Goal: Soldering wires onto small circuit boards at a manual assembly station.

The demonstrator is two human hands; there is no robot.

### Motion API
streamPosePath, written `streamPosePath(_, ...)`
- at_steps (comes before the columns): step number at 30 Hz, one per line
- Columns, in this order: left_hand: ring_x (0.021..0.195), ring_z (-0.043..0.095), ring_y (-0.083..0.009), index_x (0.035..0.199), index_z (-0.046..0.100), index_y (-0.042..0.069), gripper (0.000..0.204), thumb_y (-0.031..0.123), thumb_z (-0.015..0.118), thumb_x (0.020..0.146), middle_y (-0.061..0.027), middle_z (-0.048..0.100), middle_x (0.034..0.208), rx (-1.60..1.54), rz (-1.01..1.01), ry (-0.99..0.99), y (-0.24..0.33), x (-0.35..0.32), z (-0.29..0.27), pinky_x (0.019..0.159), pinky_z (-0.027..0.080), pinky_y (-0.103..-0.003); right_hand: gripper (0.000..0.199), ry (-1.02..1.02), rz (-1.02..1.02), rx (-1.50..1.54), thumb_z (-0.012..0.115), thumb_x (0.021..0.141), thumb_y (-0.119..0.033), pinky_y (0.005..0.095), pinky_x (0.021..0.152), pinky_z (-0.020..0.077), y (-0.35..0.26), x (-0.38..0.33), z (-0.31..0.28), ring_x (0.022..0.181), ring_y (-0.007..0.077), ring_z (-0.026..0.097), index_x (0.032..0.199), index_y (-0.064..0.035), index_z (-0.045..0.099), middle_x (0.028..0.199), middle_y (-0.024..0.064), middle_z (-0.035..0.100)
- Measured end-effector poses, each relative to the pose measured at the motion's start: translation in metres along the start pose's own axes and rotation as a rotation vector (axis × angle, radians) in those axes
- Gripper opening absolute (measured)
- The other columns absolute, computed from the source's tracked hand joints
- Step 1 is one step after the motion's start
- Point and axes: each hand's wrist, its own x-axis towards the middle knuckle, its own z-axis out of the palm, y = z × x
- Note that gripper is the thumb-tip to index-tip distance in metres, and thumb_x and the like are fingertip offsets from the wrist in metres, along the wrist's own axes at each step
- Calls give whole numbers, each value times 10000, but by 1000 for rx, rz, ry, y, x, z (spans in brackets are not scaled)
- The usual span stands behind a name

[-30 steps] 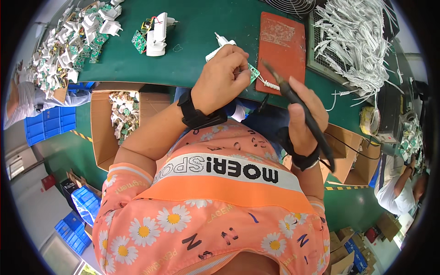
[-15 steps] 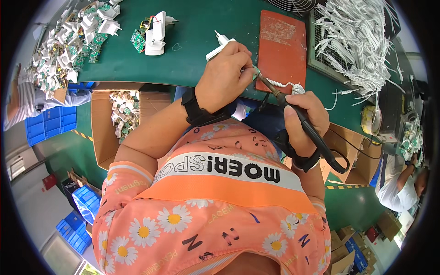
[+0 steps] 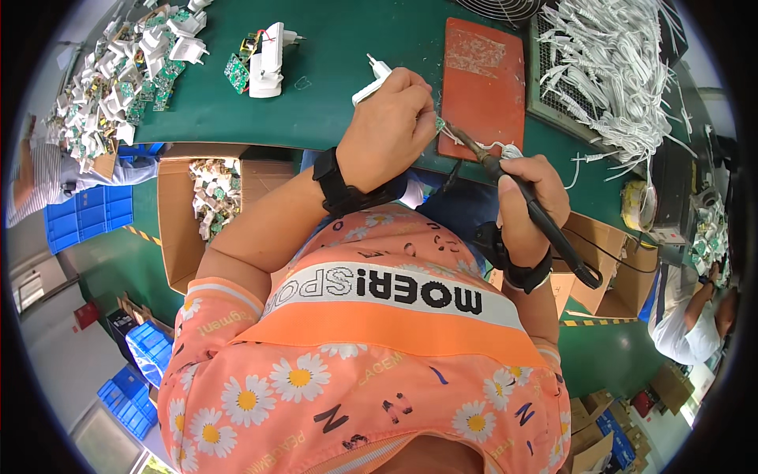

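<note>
My left hand (image 3: 392,118) is closed around a white plug charger (image 3: 377,77), whose pins point up and away from me. A small green circuit board (image 3: 440,124) peeks out beside my left thumb; most of it is hidden. My right hand (image 3: 533,197) grips the black handle of a soldering iron (image 3: 545,225), its metal tip close to that board. I cannot tell whether they touch. Behind the iron lies a white cable (image 3: 512,150), partly covered by my right hand, over the near edge of a worn orange-red board (image 3: 485,87).
Another white charger (image 3: 268,63) with exposed circuitry lies on the green table (image 3: 339,47). White casings and boards are heaped (image 3: 118,87) at far left. White cables (image 3: 612,63) fill a mesh tray at right, near a fan grille (image 3: 505,6). Cardboard boxes (image 3: 178,229) flank me.
The soldering iron has shifted and tilted a little, its handle end rising slightly. My right hand has moved slightly right. My left hand stays nearly in place.
</note>
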Motion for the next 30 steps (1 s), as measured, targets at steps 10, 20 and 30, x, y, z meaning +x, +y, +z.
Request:
streamPosePath(10, 690, 597, -257, 795, 574, 3, 77, 69, 608, 776, -110, 574, 968, 35, -8, -19, 1, 2, 0, 624, 483, -323, 125, 33, -92, -43, 564, 739, 6, 231, 557, 336, -4, 3, 7, 599, 105, 421, 861, 23, 586, 692, 52, 510)
streamPosePath(20, 719, 594, -277, 804, 577, 3, 86, 74, 616, 778, -113, 570, 952, 72, 31, -48, 3, 1, 0, 632, 482, -328, 121, -6, -66, -39, 555, 742, 8, 229, 568, 342, -4, 0, 7, 609, 109, 439, 858, 24, 588, 705, 59, 523)
streamPosePath(30, 789, 566, -330, 777, 558, -9, 74, 27, 606, 735, -141, 513, 893, -21, 113, -90, 16, 4, -5, 668, 488, -397, 184, 446, -59, -32, 584, 801, -27, 227, 673, 405, -4, 3, -29, 740, 111, 506, 975, 34, 578, 840, 73, 570)
